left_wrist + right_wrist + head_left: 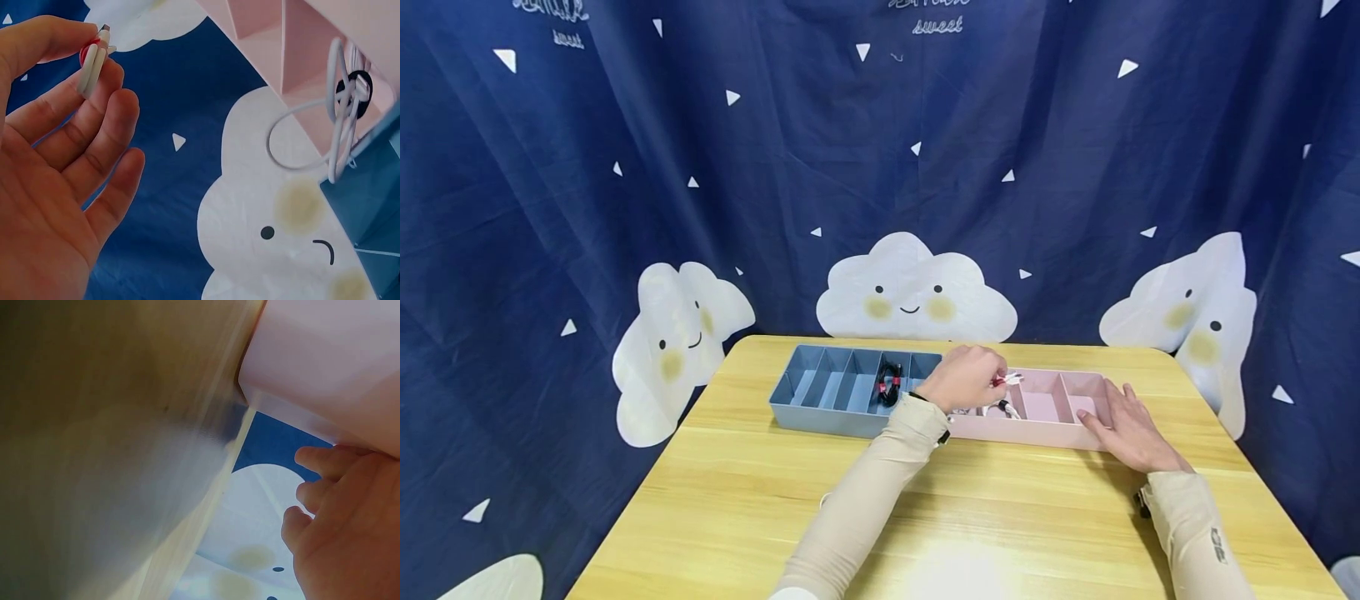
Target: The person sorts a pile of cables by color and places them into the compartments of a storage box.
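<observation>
Between thumb and forefinger, my left hand (966, 379) pinches a small bundled white cable (94, 65) with a red tie; its other fingers are loosely spread. The hand is over the left part of a pink divided organizer (1052, 431). In that organizer lies a white cable with a black tie (1006, 409), one loop sticking out past the edge in the left wrist view. My right hand (1138, 429) rests at the organizer's right end, thumb over the front rim and the other fingers along the outside of the end wall.
A blue divided organizer (827, 421) stands left of the pink one, holding a black cable (891, 387) with red ties. Both are toward the back of a wooden table (737, 508). A dark blue curtain (820, 150) with clouds hangs behind and at both sides.
</observation>
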`<state>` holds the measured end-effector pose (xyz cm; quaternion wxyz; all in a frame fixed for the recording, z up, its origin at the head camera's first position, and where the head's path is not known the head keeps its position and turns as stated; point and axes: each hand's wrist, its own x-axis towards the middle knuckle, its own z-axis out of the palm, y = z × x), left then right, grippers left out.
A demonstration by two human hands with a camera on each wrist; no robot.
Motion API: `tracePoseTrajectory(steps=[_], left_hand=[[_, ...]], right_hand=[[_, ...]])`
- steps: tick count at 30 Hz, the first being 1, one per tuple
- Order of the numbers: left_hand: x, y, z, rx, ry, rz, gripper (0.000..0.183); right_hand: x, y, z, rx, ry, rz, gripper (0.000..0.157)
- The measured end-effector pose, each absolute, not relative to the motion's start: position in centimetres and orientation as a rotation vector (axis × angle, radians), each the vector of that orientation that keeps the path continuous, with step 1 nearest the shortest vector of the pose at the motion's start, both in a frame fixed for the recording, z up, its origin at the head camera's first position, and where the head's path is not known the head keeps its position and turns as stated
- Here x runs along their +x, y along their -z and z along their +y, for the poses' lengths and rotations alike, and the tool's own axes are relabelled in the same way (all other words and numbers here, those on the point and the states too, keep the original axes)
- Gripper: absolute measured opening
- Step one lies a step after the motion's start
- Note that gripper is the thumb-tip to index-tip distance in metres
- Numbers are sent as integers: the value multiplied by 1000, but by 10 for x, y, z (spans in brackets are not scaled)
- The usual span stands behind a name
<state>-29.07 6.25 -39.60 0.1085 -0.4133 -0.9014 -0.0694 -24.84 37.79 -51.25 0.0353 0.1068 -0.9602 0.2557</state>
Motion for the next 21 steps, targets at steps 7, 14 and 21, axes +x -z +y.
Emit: tracePoseTrajectory(steps=[7,14,21], left_hand=[[-290,398,71,-1201,172,-2663,34],[-289,399,80,-1182,155,-2666,24],[-291,404,90,-1173,142,-2655,27]], right_hand=[[-249,513,378,341,-774,-2952,90],[-248,511,378,343,-785,-2956,91],[-248,512,378,345,-771,-2951,90]])
